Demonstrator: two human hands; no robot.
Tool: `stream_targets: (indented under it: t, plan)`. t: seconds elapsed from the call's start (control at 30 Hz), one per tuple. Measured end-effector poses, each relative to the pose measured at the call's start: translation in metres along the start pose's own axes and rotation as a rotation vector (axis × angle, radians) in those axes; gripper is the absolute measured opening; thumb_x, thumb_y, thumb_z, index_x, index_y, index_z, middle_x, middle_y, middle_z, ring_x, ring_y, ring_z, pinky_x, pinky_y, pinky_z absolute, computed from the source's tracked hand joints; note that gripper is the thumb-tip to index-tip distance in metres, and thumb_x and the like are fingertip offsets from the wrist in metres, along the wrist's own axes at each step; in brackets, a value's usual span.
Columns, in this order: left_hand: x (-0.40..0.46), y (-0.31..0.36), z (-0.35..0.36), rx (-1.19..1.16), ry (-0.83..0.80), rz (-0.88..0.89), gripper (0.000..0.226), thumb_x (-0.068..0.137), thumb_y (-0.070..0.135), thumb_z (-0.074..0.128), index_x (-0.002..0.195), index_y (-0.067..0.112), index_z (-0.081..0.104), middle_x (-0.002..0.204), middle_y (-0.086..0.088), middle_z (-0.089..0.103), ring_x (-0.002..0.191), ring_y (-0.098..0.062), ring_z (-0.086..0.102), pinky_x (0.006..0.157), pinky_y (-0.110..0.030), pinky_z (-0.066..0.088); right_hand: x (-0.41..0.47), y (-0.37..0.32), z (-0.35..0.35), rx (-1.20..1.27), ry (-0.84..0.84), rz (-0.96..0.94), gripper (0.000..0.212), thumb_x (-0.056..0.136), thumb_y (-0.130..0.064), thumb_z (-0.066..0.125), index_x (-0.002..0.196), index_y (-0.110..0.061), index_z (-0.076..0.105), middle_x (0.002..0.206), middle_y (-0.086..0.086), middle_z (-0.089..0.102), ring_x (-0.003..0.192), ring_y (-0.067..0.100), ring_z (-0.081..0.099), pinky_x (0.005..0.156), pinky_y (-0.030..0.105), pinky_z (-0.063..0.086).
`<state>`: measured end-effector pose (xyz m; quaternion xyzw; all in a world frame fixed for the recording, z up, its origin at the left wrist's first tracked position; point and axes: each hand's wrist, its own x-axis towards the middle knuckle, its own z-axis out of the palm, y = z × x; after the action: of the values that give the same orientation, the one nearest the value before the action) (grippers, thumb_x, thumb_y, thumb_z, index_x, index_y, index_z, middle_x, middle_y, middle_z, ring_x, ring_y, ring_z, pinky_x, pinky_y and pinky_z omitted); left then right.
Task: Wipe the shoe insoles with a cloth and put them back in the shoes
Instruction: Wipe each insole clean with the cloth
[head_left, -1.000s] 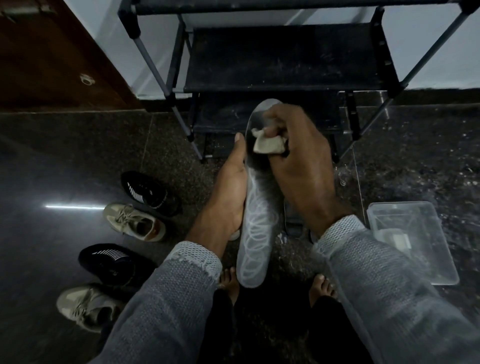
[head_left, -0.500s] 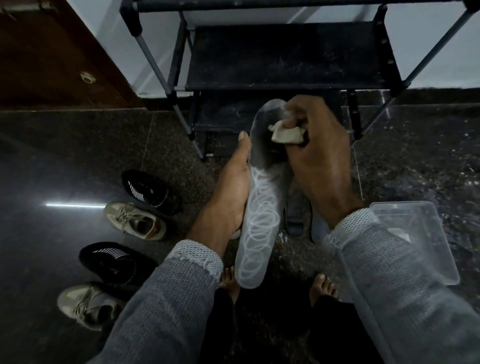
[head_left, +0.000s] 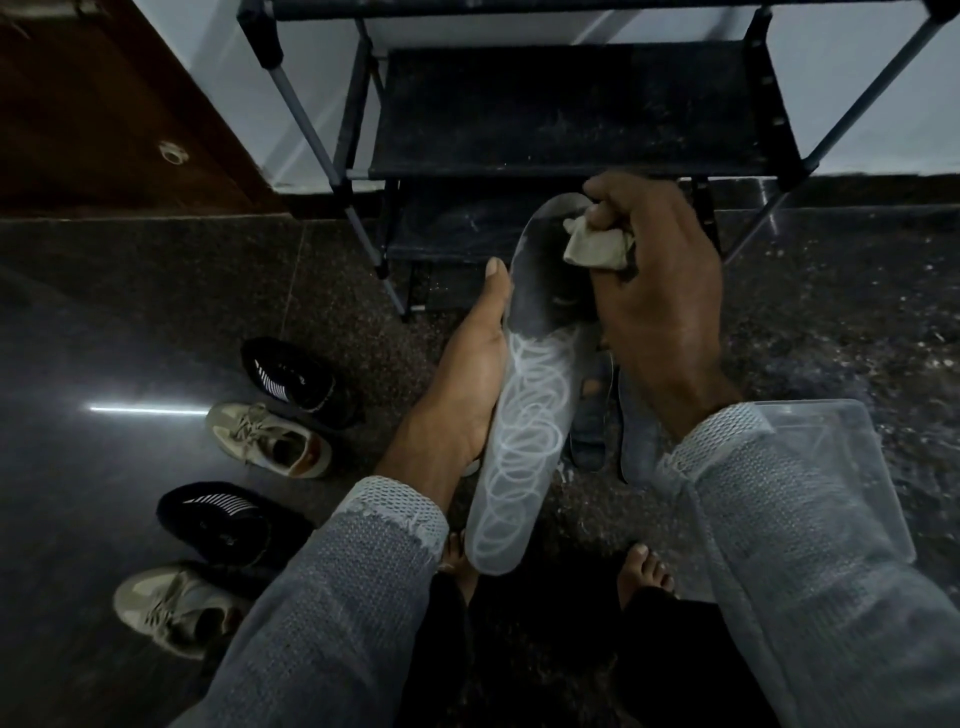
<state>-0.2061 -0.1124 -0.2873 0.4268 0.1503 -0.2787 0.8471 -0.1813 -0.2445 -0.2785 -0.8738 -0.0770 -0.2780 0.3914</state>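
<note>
Since a second ago the right hand (head_left: 660, 291) has slid its cloth (head_left: 597, 248) up to the insole's far tip. Left hand (head_left: 467, 379) cradles the insole (head_left: 524, 415) along its edge, fingers wrapped underneath; right hand pinches the bunched cloth against it. Risk: white scribble marks nearer the heel look unwiped and could get skipped. Shoes (head_left: 270, 441) wait on the floor, left.

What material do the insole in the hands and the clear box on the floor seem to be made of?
Insole: probably foam with a smooth printed face; it is thin, matte grey, with white loops. Clear box: likely hard plastic, see-through with glossy edges.
</note>
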Motion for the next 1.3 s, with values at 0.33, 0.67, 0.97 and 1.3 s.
stream_targets:
  t: [0.33,0.67,0.97,1.3]
  plan:
    - [0.003,0.012,-0.013,-0.059,0.086,0.090,0.070,0.099,0.061,0.024,0.132,0.008,0.056,0.125,-0.018,0.063,0.119,-0.030,0.058,0.105,-0.041,0.044,-0.022,-0.015,0.008,0.046,-0.311,-0.132,0.047,0.074,0.004,0.065,0.117,-0.014,0.061,0.109,0.000,0.063,0.092,0.014,0.061,0.071,0.039,0.055]
    - [0.003,0.015,-0.015,-0.086,0.117,0.104,0.071,0.099,0.061,0.025,0.132,0.006,0.056,0.128,-0.019,0.062,0.119,-0.031,0.059,0.103,-0.042,0.046,-0.026,-0.023,0.013,0.055,-0.287,-0.133,0.049,0.071,0.007,0.065,0.116,-0.014,0.062,0.107,0.003,0.064,0.090,0.017,0.060,0.069,0.038,0.055]
    - [0.001,0.011,-0.010,-0.070,0.066,0.052,0.067,0.098,0.062,0.025,0.117,0.011,0.064,0.109,-0.014,0.071,0.100,-0.025,0.067,0.094,-0.038,0.052,-0.012,-0.009,0.007,0.009,-0.150,-0.020,0.039,0.075,0.006,0.064,0.111,-0.009,0.064,0.106,0.005,0.063,0.093,0.014,0.058,0.076,0.018,0.044]
    - [0.003,0.016,-0.020,-0.152,0.121,0.085,0.067,0.098,0.062,0.029,0.108,0.008,0.067,0.104,-0.014,0.072,0.094,-0.025,0.071,0.085,-0.037,0.055,-0.031,-0.026,0.016,0.136,-0.324,-0.090,0.040,0.075,0.004,0.068,0.113,-0.011,0.065,0.108,0.000,0.065,0.097,0.010,0.060,0.084,0.019,0.048]
